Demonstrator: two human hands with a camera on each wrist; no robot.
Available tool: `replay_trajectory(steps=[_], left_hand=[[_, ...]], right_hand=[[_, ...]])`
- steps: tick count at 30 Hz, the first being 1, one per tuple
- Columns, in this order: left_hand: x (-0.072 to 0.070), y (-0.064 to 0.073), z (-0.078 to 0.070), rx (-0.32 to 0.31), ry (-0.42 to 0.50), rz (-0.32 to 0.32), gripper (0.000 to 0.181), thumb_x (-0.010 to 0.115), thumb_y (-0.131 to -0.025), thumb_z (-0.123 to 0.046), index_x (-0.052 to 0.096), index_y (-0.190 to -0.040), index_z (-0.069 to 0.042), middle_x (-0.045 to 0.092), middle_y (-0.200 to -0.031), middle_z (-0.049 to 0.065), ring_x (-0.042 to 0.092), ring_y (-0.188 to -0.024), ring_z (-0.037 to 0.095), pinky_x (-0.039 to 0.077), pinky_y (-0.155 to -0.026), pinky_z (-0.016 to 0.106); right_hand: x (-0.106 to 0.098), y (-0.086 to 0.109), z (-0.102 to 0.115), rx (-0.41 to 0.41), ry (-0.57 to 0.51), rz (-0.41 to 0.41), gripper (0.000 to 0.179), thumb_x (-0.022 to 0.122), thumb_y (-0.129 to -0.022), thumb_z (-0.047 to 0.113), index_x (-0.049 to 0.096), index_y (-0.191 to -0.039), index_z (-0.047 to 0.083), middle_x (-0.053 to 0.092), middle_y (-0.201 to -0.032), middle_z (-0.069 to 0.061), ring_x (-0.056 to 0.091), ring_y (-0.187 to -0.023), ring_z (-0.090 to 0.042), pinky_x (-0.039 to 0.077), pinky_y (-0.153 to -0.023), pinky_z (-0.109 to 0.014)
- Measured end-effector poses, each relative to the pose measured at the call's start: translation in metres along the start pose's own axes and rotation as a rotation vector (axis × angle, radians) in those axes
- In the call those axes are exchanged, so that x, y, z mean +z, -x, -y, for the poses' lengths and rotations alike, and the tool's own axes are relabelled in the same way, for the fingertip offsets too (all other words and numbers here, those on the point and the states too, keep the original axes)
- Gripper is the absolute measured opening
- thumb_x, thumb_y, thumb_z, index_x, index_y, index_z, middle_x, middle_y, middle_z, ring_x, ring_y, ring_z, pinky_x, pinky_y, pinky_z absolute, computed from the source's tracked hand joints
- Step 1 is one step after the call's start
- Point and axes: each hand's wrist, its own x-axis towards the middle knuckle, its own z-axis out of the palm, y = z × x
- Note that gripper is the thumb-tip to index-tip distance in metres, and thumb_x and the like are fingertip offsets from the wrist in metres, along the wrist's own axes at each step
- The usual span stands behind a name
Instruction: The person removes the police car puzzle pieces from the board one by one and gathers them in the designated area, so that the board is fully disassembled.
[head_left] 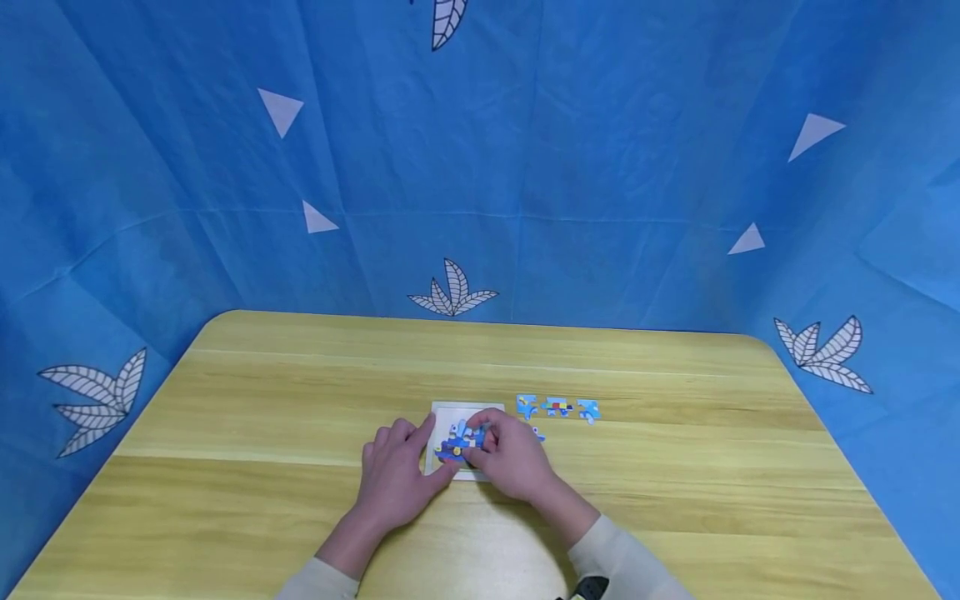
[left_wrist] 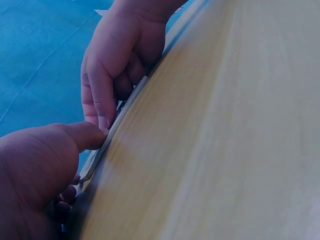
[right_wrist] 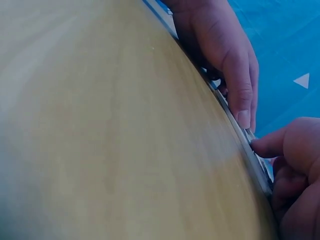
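A shallow white puzzle tray (head_left: 465,406) lies on the table, with blue picture puzzle pieces (head_left: 452,447) joined in its lower middle. My left hand (head_left: 396,477) holds the tray at its near left corner, thumb along the near side and forefinger on the left side. Over the tray's right part, my right hand (head_left: 517,457) pinches a blue puzzle piece (head_left: 480,437) between thumb and forefinger, right at the joined ones; the hand hides much of it. From low down, the left wrist view shows the left thumb (left_wrist: 87,136) at the tray's edge.
Right of the tray lie several loose puzzle pieces: a blue one (head_left: 527,405), a multicoloured one (head_left: 557,407) and another blue one (head_left: 589,410). One more piece (head_left: 538,434) pokes out beside the right hand. Behind the wooden table (head_left: 675,467) hangs a blue curtain (head_left: 600,150).
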Motion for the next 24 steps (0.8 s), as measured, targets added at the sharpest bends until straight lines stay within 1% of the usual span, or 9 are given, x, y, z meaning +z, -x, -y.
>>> replay_trajectory(steps=[3, 7, 9, 12, 16, 20, 24], left_hand=[[0.000, 0.000, 0.000, -0.001, 0.002, 0.004, 0.078, 0.075, -0.084, -0.051, 0.054, -0.143, -0.004, 0.046, -0.096, -0.003, 0.039, -0.087, 0.020, 0.028, -0.076, 0.038], [0.000, 0.001, 0.000, -0.002, 0.007, -0.001, 0.078, 0.075, -0.084, -0.050, 0.054, -0.144, -0.004, 0.046, -0.096, -0.003, 0.039, -0.087, 0.020, 0.029, -0.077, 0.038], [0.000, 0.001, 0.000, -0.003, 0.010, -0.002, 0.078, 0.075, -0.084, -0.050, 0.054, -0.144, -0.004, 0.046, -0.096, -0.003, 0.039, -0.087, 0.020, 0.029, -0.077, 0.038], [0.000, 0.001, 0.001, -0.006, 0.009, 0.003, 0.078, 0.074, -0.084, -0.051, 0.054, -0.144, -0.005, 0.047, -0.097, -0.003, 0.039, -0.087, 0.019, 0.029, -0.077, 0.038], [0.000, 0.001, 0.002, -0.006, 0.007, 0.006, 0.078, 0.074, -0.084, -0.052, 0.054, -0.144, -0.005, 0.047, -0.096, -0.003, 0.038, -0.087, 0.018, 0.029, -0.077, 0.038], [0.000, 0.002, 0.001, 0.001, 0.010, 0.002, 0.079, 0.074, -0.084, -0.052, 0.054, -0.144, -0.005, 0.046, -0.096, -0.004, 0.038, -0.087, 0.018, 0.029, -0.077, 0.038], [-0.001, 0.001, 0.000, -0.004, 0.011, 0.007, 0.079, 0.075, -0.084, -0.051, 0.054, -0.144, -0.005, 0.046, -0.096, -0.003, 0.038, -0.087, 0.018, 0.029, -0.078, 0.039]], right_hand=[[-0.001, 0.003, -0.002, -0.016, -0.039, -0.005, 0.027, 0.078, -0.085, 0.008, 0.065, -0.109, 0.010, 0.044, -0.060, 0.007, 0.041, -0.052, -0.007, 0.041, -0.059, -0.028], [-0.002, 0.009, -0.005, -0.033, -0.107, -0.015, 0.028, 0.078, -0.085, 0.005, 0.065, -0.109, 0.011, 0.041, -0.061, 0.007, 0.040, -0.054, -0.007, 0.040, -0.060, -0.027], [-0.004, 0.012, -0.006, -0.036, -0.133, -0.020, 0.029, 0.078, -0.085, 0.005, 0.065, -0.109, 0.012, 0.039, -0.062, 0.007, 0.039, -0.056, -0.007, 0.040, -0.061, -0.027], [-0.008, 0.019, -0.008, -0.020, -0.160, -0.023, 0.029, 0.079, -0.085, 0.005, 0.065, -0.109, 0.014, 0.038, -0.063, 0.008, 0.039, -0.057, -0.006, 0.042, -0.065, -0.027], [-0.015, 0.029, -0.010, -0.006, -0.157, -0.015, 0.030, 0.080, -0.084, 0.007, 0.066, -0.109, 0.015, 0.040, -0.064, 0.008, 0.040, -0.058, -0.006, 0.044, -0.068, -0.029], [-0.022, 0.039, -0.013, -0.012, -0.153, -0.011, 0.031, 0.081, -0.083, 0.007, 0.066, -0.109, 0.015, 0.040, -0.063, 0.009, 0.041, -0.058, -0.006, 0.046, -0.073, -0.032], [-0.027, 0.046, -0.015, -0.003, -0.159, -0.017, 0.031, 0.082, -0.082, 0.007, 0.067, -0.108, 0.016, 0.041, -0.064, 0.008, 0.042, -0.059, -0.007, 0.046, -0.078, -0.034]])
